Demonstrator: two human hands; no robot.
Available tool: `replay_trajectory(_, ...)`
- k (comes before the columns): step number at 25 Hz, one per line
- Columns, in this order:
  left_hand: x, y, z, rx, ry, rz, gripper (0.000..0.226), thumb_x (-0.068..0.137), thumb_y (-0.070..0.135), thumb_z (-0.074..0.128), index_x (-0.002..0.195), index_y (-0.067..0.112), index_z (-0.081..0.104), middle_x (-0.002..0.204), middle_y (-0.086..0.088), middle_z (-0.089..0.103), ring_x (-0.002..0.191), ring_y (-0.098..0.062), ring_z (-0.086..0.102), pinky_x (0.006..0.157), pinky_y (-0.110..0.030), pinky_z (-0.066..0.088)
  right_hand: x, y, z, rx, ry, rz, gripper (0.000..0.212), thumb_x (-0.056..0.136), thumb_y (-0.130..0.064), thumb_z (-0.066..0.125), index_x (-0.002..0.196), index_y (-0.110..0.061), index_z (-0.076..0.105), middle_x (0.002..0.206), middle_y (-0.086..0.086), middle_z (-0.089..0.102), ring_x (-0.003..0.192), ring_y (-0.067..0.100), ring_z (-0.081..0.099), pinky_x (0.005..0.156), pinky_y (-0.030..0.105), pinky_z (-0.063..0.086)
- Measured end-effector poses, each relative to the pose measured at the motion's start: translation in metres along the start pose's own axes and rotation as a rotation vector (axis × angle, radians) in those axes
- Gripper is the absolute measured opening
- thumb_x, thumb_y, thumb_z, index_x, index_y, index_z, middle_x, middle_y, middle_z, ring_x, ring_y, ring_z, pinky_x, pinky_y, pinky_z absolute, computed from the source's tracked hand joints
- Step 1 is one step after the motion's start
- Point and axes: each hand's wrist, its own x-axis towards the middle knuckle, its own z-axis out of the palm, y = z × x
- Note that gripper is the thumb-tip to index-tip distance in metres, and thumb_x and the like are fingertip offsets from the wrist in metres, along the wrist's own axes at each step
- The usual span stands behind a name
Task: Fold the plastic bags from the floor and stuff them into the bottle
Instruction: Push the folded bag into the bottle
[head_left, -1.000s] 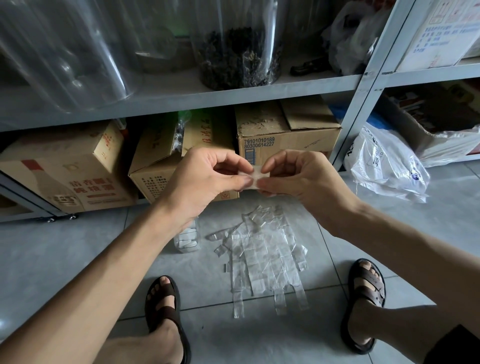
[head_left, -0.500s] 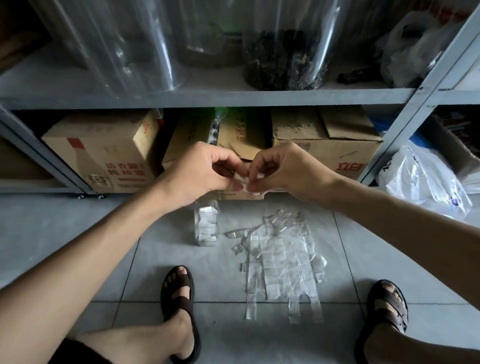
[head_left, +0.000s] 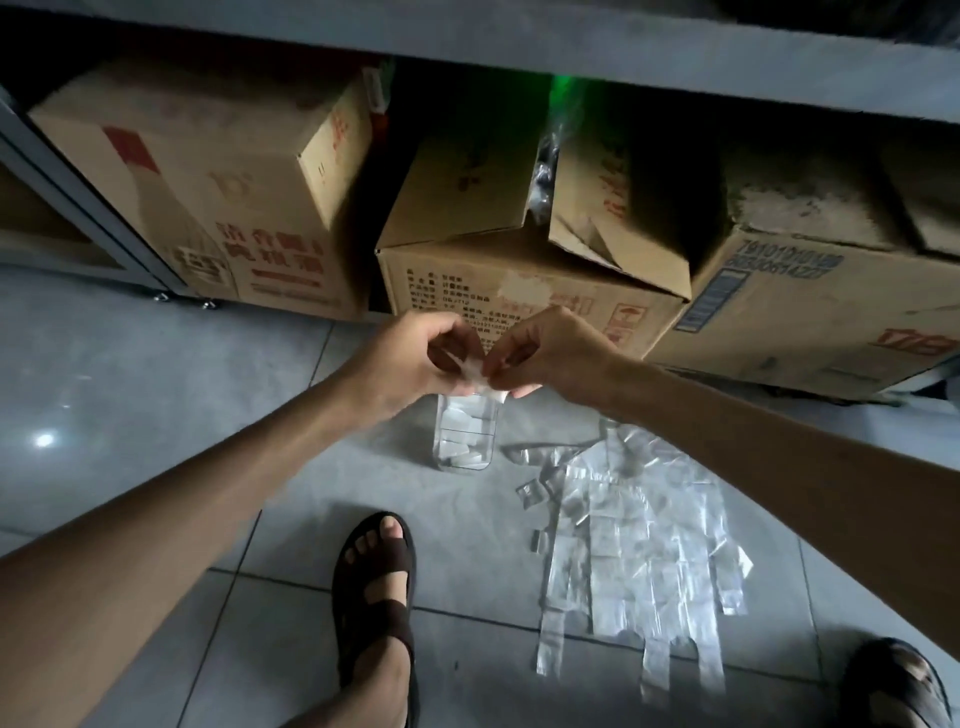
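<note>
1. A grey tiled floor (head_left: 156, 364) runs under a metal shelf (head_left: 519, 47). Cardboard boxes (head_left: 218, 197) are pushed in along the back, and the light is dim.
2. The loose plastic bags (head_left: 639, 545) lie flattened on the floor to the person's right, near the boxes and between the two feet. One foot, in a brown sandal (head_left: 376, 571), is just to their left. The sheets are clear and overlap, so I cannot count them, but it looks like a fair heap left to fold.
3. The bottle (head_left: 464, 436) stands upright on the floor just left of that heap. White folded packets show through its clear wall from the base well up its height. By my judgement a good part of the job is done, with room left inside.
4. The left hand (head_left: 410, 358) and right hand (head_left: 550, 348) meet directly above the bottle, fingers curled. Each grip pinches one side of the same small packet.
5. That folded bag (head_left: 480, 376) is a small white wad held over the bottle's top. The hands hide the mouth, so I cannot tell whether the wad touches it. This one seems folded small enough, and what is left for it is the push down into the bottle.
</note>
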Motion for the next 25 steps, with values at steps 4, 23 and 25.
replay_trajectory(4, 0.028, -0.078, 0.013, 0.027, 0.153, -0.148, 0.031, 0.071, -0.003, 0.083, 0.089, 0.016, 0.067, 0.082, 0.002, 0.074, 0.077, -0.011, 0.069, 0.072, -0.014, 0.052, 0.051, 0.063, 0.037, -0.32, 0.168, -0.141, 0.019, 0.077, -0.003, 0.08, 0.08, -0.021, 0.075, 0.078, -0.009, 0.073, 0.069, 0.0, 0.065, 0.07, 0.02, 0.056)
replay_trajectory(23, 0.059, -0.18, 0.062, 0.121, 0.318, -0.384, 0.007, 0.085, 0.004, 0.067, 0.082, 0.007, 0.072, 0.063, 0.0, 0.07, 0.055, -0.009, 0.068, 0.052, -0.006, 0.044, 0.135, 0.141, 0.125, -0.78, -0.283, -0.02, 0.023, 0.091, 0.006, 0.047, 0.092, -0.008, 0.066, 0.072, 0.007, 0.044, 0.069, 0.024, 0.045, 0.048, 0.026, 0.028)
replay_trajectory(25, 0.059, -0.18, 0.062, 0.098, 0.317, -0.392, 0.006, 0.086, 0.004, 0.068, 0.084, 0.006, 0.072, 0.067, -0.002, 0.071, 0.058, -0.01, 0.07, 0.053, -0.008, 0.048, 0.134, 0.137, 0.123, -0.848, -0.292, -0.01, 0.023, 0.093, 0.006, 0.047, 0.107, -0.002, 0.064, 0.079, 0.011, 0.05, 0.075, 0.024, 0.048, 0.054, 0.026, 0.032)
